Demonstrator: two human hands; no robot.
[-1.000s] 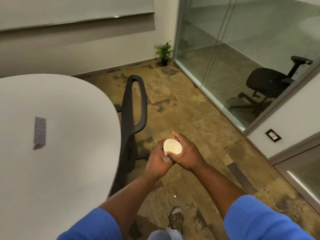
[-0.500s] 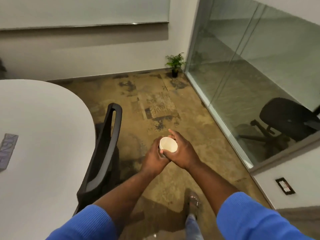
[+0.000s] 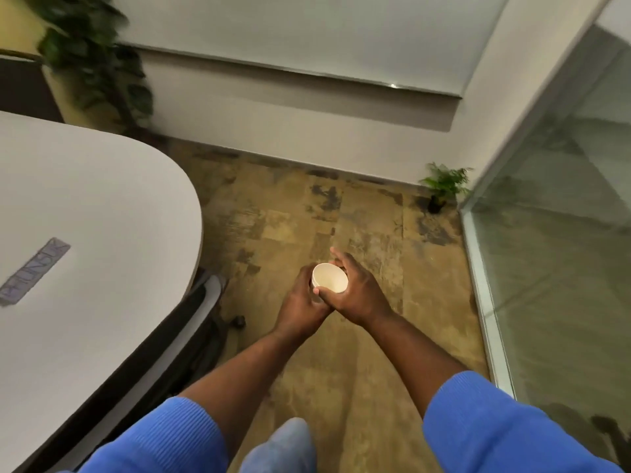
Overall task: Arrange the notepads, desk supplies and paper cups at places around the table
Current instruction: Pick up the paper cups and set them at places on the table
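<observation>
A white paper cup [image 3: 330,277] is held upright in front of me, over the floor, with its open mouth facing up. My left hand [image 3: 300,303] wraps the cup's lower body from the left. My right hand [image 3: 355,291] grips it from the right, thumb across the near side of the rim. The cup's body is hidden by both hands, so I cannot tell whether it is one cup or a stack. The white oval table [image 3: 112,213] lies to my left, a good arm's reach from the cup.
A grey logo plate [image 3: 34,271] sits flat in the table top. A black office chair [image 3: 205,312] is tucked against the table's rounded end. A small potted plant [image 3: 440,186] stands in the floor corner by the glass wall [image 3: 553,233]. A large leafy plant [image 3: 92,52] is far left.
I have walked forward and turned left around the table's end. The chair has slid from ahead to my lower left. Both hands still hold the cup the same way.
</observation>
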